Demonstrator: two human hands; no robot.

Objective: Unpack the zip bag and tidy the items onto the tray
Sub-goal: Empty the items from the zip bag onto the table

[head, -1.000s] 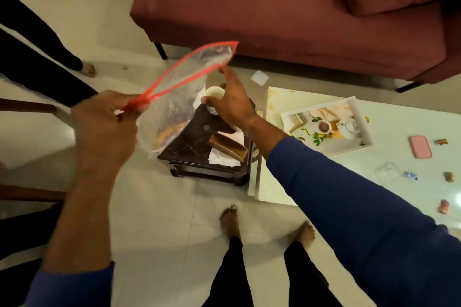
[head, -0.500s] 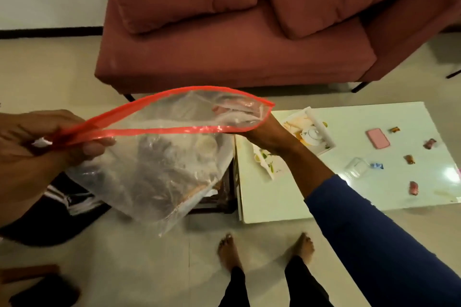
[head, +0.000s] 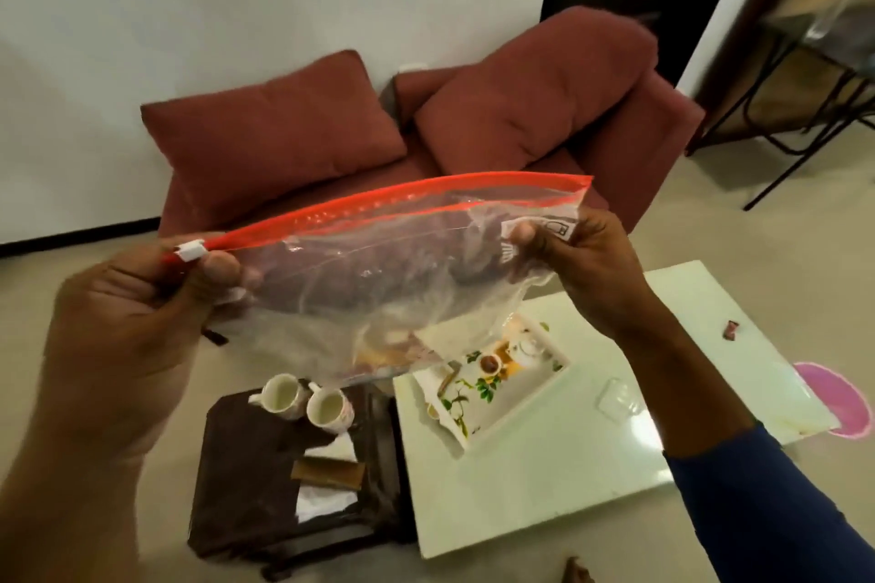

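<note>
I hold a clear zip bag (head: 379,279) with a red zip strip stretched flat in the air between both hands. My left hand (head: 142,312) pinches its left end at the white slider. My right hand (head: 582,260) grips the right corner below the strip. The bag looks nearly empty; something brownish shows at its bottom. Below it, a white floral tray (head: 511,398) lies on the white table (head: 544,478), bearing a small teapot and a cup. Two cream cups (head: 308,402) stand on the dark low stool (head: 251,488) to the left, with a brown box and tissues.
A red sofa (head: 426,133) with cushions stands behind the bag. A clear lid (head: 615,398) and a small wrapped candy (head: 731,329) lie on the table. A pink plate (head: 843,402) sits on the floor past the table's right edge. A metal-legged table stands at far right.
My right hand came out of the bag's mouth and took hold of its right corner. The gaping mouth is now pulled flat. The view tilted up toward the wall.
</note>
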